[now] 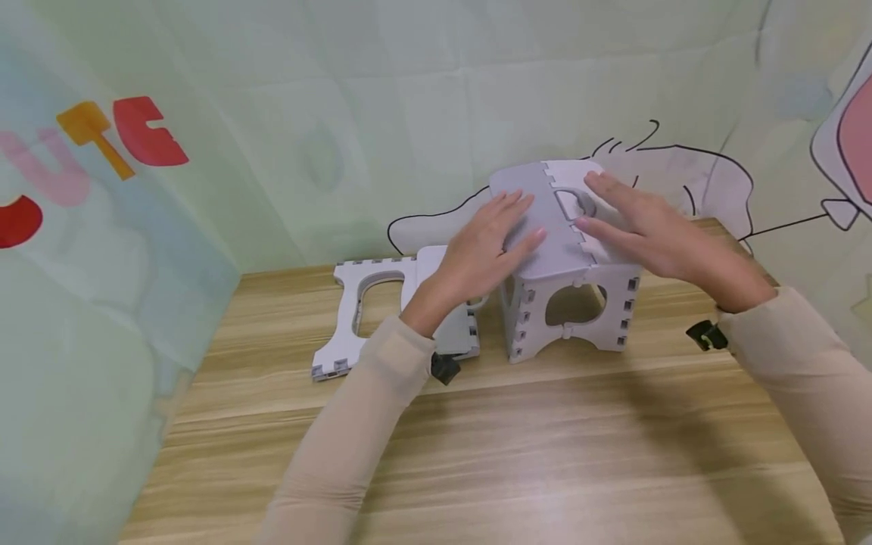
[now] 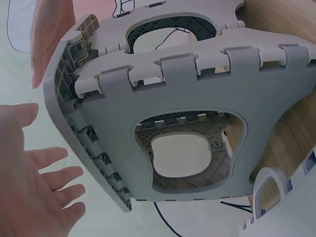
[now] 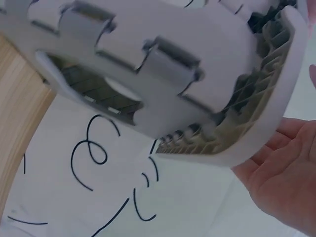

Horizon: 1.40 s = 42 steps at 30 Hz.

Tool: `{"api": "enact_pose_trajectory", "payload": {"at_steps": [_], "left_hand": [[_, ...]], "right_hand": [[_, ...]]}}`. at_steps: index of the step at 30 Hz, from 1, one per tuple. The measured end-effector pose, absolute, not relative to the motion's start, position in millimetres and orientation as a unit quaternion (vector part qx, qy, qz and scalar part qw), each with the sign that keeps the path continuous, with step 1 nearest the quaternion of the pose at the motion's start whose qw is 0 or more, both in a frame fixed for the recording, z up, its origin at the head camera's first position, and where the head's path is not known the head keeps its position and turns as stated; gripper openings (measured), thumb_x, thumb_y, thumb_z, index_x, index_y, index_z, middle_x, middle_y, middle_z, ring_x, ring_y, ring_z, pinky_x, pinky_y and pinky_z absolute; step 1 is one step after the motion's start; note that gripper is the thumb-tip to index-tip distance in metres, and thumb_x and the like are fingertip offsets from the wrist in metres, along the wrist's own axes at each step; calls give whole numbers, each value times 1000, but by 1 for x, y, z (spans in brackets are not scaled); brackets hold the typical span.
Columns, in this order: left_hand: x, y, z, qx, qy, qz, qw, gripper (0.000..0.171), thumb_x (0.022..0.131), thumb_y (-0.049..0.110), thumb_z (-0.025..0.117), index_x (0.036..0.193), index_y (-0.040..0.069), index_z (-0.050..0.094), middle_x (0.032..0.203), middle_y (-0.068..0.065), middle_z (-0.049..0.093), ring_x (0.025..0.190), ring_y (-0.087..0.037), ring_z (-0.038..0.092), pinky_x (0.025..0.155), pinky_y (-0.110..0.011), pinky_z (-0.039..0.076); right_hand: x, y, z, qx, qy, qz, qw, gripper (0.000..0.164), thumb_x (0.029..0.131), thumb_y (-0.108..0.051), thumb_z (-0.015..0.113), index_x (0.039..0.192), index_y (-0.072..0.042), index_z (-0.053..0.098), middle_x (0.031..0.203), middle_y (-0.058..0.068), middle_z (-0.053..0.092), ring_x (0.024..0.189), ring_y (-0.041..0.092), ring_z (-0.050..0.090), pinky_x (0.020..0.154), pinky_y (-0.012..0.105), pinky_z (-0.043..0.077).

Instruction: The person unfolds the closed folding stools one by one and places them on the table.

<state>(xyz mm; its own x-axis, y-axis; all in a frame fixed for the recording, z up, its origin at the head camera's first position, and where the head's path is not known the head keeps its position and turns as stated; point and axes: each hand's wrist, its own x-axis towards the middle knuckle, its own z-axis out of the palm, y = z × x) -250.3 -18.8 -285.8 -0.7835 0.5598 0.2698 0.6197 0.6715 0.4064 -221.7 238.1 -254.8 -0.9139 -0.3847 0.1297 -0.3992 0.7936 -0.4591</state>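
Observation:
A grey and white folding step stool stands unfolded on the table, with a handle slot in the middle of its top. Over the grey half of that top is my left hand, fingers straight and spread. In the left wrist view a small gap shows between my left hand and the seat. My right hand is over the white half, its fingers extended. The right wrist view puts my right hand close against the seat's edge; whether it touches I cannot tell. Neither hand grips anything.
A second folding stool, white and lying flat, is left of the standing one, partly covered by my left forearm. Both are on a wood-grain table. Behind it hangs a pale printed cloth with drawn figures and letters.

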Motion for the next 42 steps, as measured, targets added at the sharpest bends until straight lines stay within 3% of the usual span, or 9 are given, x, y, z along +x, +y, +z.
{"api": "enact_pose_trajectory", "payload": {"at_steps": [9, 18, 24, 25, 30, 34, 38, 40, 42], "left_hand": [[-247, -33, -287, -318, -914, -239, 73, 67, 103, 57, 38, 159, 22, 28, 164, -1, 23, 151, -15, 10, 122, -43, 17], [-240, -48, -285, -323, -915, -227, 86, 67, 104, 57, 36, 159, 21, 27, 164, -3, 23, 151, -17, 12, 122, -46, 17], [-231, -61, -285, -316, -916, -232, 90, 66, 104, 56, 38, 159, 21, 29, 164, 1, 22, 151, -19, 15, 122, -47, 17], [-229, -64, -285, -315, -916, -233, 92, 66, 104, 56, 39, 158, 21, 30, 164, 1, 22, 150, -20, 16, 121, -48, 18], [-223, -77, -286, -313, -914, -238, 106, 64, 104, 54, 42, 158, 22, 31, 163, 1, 24, 150, -21, 19, 120, -51, 21], [-218, -86, -289, -312, -912, -240, 117, 64, 103, 54, 43, 158, 21, 32, 163, 0, 26, 150, -19, 18, 120, -49, 21], [-212, -96, -293, -307, -912, -241, 125, 64, 103, 54, 43, 157, 20, 34, 162, 0, 28, 149, -19, 19, 120, -49, 22], [-208, -102, -295, -302, -914, -239, 129, 64, 103, 54, 43, 156, 19, 35, 161, 0, 29, 149, -19, 20, 119, -50, 25], [-205, -107, -298, -296, -916, -237, 134, 64, 103, 53, 44, 156, 18, 36, 161, -1, 31, 149, -19, 22, 118, -51, 27]], "right_hand": [[-210, 224, -249, 193, -942, 269, 45, 69, 104, -50, 44, 160, -19, 21, 162, 15, 23, 145, 41, 26, 112, 67, 24], [-200, 212, -249, 228, -926, 283, 100, 64, 104, -40, 53, 158, -15, 30, 158, 16, 34, 144, 36, 31, 114, 60, 29], [-190, 197, -253, 284, -893, 291, 191, 52, 101, -23, 63, 148, -8, 48, 149, 11, 48, 135, 29, 46, 102, 50, 46], [-188, 194, -254, 295, -885, 293, 210, 49, 100, -19, 64, 145, -7, 51, 147, 10, 51, 125, 28, 55, 96, 44, 49], [-178, 181, -258, 330, -850, 309, 269, 40, 96, -8, 66, 135, -4, 61, 139, 8, 59, 119, 24, 60, 96, 35, 50], [-173, 171, -265, 350, -838, 320, 268, 41, 94, -3, 67, 134, 0, 61, 138, 11, 59, 127, 24, 55, 97, 42, 51], [-167, 163, -276, 357, -839, 329, 246, 42, 93, -2, 67, 134, 3, 59, 136, 14, 60, 120, 29, 61, 86, 40, 58], [-165, 159, -282, 352, -845, 332, 228, 42, 94, -4, 67, 135, 3, 58, 134, 15, 62, 113, 30, 64, 73, 38, 61], [-162, 156, -288, 339, -855, 336, 201, 42, 96, -7, 66, 136, 2, 57, 133, 15, 62, 111, 31, 65, 71, 38, 61]]}}
